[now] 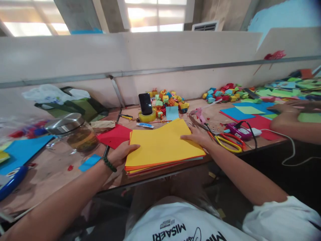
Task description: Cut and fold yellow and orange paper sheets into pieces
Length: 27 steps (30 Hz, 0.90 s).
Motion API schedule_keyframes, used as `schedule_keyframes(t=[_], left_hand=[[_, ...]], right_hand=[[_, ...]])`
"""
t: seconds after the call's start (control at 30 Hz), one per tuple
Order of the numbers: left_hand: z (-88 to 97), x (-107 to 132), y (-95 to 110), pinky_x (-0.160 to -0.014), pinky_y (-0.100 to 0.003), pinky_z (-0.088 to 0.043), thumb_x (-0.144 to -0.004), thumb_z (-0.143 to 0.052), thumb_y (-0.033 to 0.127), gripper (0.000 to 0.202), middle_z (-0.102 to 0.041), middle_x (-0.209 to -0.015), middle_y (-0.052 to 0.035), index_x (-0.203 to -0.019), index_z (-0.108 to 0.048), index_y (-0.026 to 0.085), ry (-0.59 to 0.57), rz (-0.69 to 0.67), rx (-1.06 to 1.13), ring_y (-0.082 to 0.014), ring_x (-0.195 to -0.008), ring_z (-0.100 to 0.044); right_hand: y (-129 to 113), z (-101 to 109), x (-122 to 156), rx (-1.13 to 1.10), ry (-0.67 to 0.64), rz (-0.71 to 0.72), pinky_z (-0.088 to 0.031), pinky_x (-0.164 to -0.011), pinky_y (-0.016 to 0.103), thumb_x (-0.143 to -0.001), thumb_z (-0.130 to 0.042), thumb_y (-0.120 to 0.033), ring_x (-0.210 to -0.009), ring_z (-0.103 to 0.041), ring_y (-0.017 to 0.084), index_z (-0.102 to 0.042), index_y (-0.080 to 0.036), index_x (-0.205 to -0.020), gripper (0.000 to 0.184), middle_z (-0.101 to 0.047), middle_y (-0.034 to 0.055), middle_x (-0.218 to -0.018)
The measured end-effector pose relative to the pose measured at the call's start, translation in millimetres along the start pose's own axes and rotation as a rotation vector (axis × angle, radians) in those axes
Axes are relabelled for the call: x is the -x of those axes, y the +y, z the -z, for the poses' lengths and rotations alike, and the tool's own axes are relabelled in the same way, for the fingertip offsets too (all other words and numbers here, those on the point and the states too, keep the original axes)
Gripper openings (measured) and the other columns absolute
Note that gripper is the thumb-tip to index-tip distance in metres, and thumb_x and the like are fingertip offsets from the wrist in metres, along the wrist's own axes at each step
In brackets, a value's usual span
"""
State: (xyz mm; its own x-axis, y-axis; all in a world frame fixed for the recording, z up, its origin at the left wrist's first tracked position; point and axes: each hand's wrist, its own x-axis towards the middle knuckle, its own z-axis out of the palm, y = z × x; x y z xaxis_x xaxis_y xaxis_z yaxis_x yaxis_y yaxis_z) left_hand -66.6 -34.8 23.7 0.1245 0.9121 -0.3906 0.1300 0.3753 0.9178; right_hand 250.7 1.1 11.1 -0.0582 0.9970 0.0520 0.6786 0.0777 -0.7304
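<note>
A stack of coloured paper sheets (160, 145), yellow on top, lies at the near edge of the wooden table (52, 170). My left hand (121, 154) grips the stack's left edge, thumb on top, fingers under it. My right hand (197, 135) rests on the stack's right edge with fingers curled against the sheets. A green bead bracelet sits on my left wrist.
Yellow-and-red scissors (229, 142) and a glue gun (200, 115) lie right of the stack. A phone (145, 103) leans on a tape roll, with small folded paper pieces (168, 100) behind. A glass jar (75, 134) stands left. Another person's hand (288, 107) rests on papers at right.
</note>
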Motion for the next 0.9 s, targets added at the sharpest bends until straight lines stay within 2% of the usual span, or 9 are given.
schedule_keyframes(t=[0.1, 0.23, 0.27, 0.33, 0.4, 0.47, 0.57, 0.73, 0.9], left_hand=[[8.7, -5, 5, -0.078, -0.04, -0.058, -0.058, -0.081, 0.039, 0.054, -0.074, -0.101, -0.0125, -0.102, -0.063, 0.015, 0.029, -0.159, -0.263, -0.0336, -0.094, -0.07], [25.5, -10, 11, -0.101, -0.047, -0.044, -0.07, -0.07, 0.057, 0.068, -0.061, -0.128, -0.0163, -0.122, -0.058, 0.015, 0.229, -0.525, -0.922, -0.0373, -0.125, -0.052], [26.3, -11, 11, -0.106, -0.049, -0.038, -0.074, -0.065, 0.061, 0.073, -0.056, -0.135, -0.0167, -0.13, -0.054, 0.016, 0.237, -0.609, -1.052, -0.0371, -0.131, -0.045], [21.0, -9, 11, -0.112, -0.052, -0.029, -0.077, -0.058, 0.068, 0.082, -0.044, -0.146, -0.0174, -0.14, -0.046, 0.018, 0.151, -0.707, -1.236, -0.0372, -0.139, -0.033], [8.7, -7, 11, -0.114, -0.055, -0.022, -0.072, -0.057, 0.075, 0.093, -0.035, -0.153, -0.019, -0.145, -0.041, 0.02, -0.016, -0.705, -1.35, -0.0395, -0.143, -0.025], [-5.2, -4, 11, -0.112, -0.062, -0.018, -0.065, -0.058, 0.081, 0.105, -0.029, -0.155, -0.0228, -0.149, -0.035, 0.022, -0.19, -0.609, -1.438, -0.0432, -0.143, -0.022], [-18.2, -1, 12, -0.11, -0.064, -0.019, -0.059, -0.064, 0.08, 0.113, -0.027, -0.155, -0.0261, -0.15, -0.031, 0.023, -0.365, -0.506, -1.518, -0.0447, -0.143, -0.023], [-18.1, 7, 11, -0.111, -0.061, -0.021, -0.064, -0.068, 0.073, 0.104, -0.031, -0.153, -0.025, -0.148, -0.037, 0.021, -0.321, -0.547, -1.511, -0.043, -0.142, -0.027], [-17.2, 11, 8, -0.11, -0.063, -0.02, -0.069, -0.065, 0.071, 0.086, -0.041, -0.148, -0.021, -0.139, -0.05, 0.024, -0.317, -0.603, -1.43, -0.0412, -0.136, -0.038]], right_hand=[[6, -1, -3, 0.281, 0.043, 0.024, -0.053, -0.086, 0.039, -0.074, -0.073, -0.039, -0.105, -0.065, 0.03, -0.058, -0.015, -0.125, 0.058, -0.066, 0.0163, -0.12], [8, 0, 4, 0.668, 0.217, 0.201, -0.04, -0.103, 0.052, -0.074, -0.072, -0.046, -0.128, -0.047, 0.04, -0.042, -0.009, -0.14, 0.082, -0.049, 0.0245, -0.141], [6, 0, 9, 0.695, 0.22, 0.265, -0.038, -0.105, 0.053, -0.075, -0.07, -0.047, -0.13, -0.045, 0.04, -0.043, -0.011, -0.141, 0.08, -0.047, 0.023, -0.143], [-1, 1, 20, 0.67, 0.137, 0.391, -0.037, -0.107, 0.05, -0.078, -0.067, -0.05, -0.132, -0.044, 0.037, -0.048, -0.017, -0.138, 0.071, -0.047, 0.018, -0.145], [-7, -1, 33, 0.603, -0.019, 0.482, -0.04, -0.107, 0.048, -0.078, -0.066, -0.055, -0.132, -0.045, 0.035, -0.051, -0.02, -0.137, 0.07, -0.047, 0.0155, -0.145], [-9, -5, 45, 0.548, -0.166, 0.533, -0.041, -0.107, 0.047, -0.075, -0.068, -0.058, -0.132, -0.046, 0.034, -0.051, -0.019, -0.138, 0.076, -0.048, 0.016, -0.145], [1, -9, 56, 0.492, -0.231, 0.539, -0.042, -0.107, 0.048, -0.073, -0.073, -0.054, -0.129, -0.05, 0.034, -0.056, -0.019, -0.134, 0.073, -0.053, 0.0156, -0.14], [33, -7, 70, 0.34, -0.153, 0.535, -0.047, -0.104, 0.043, -0.089, -0.061, -0.035, -0.121, -0.058, 0.026, -0.067, -0.023, -0.119, 0.033, -0.063, 0.0104, -0.129], [40, 0, 87, 0.193, -0.096, 0.522, -0.048, -0.104, 0.041, -0.096, -0.047, -0.029, -0.122, -0.059, 0.021, -0.068, -0.024, -0.117, 0.031, -0.066, 0.0069, -0.126]])
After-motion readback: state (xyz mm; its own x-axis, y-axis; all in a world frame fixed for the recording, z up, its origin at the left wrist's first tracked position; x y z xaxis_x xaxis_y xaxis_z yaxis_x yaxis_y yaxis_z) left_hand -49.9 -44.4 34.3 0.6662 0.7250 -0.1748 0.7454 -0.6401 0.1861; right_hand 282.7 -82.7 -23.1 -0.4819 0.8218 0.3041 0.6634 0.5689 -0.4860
